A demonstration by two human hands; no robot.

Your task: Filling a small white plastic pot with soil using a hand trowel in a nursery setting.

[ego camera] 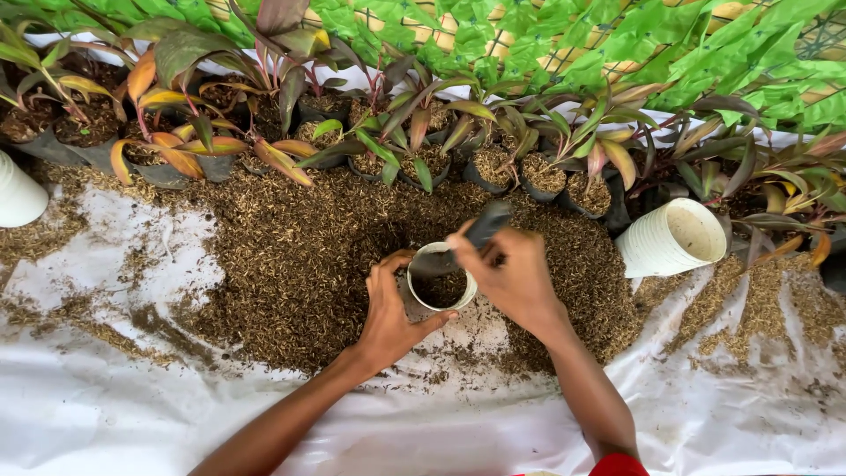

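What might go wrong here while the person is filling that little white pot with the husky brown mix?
The left hand steadies the small white pot only by its rim, so it might tip on the loose brown mix. The dark scoop in the right hand is tilted over the narrow mouth, so some mix may fall outside onto the white sheet. The right elbow could perhaps nudge the white pot lying on its side.

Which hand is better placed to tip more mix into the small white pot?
Right, probably. The right hand already holds the dark scoop, its blade over the mouth of the small white pot. The left hand is wrapped round the pot's side, steadying it on the heap of potting mix.
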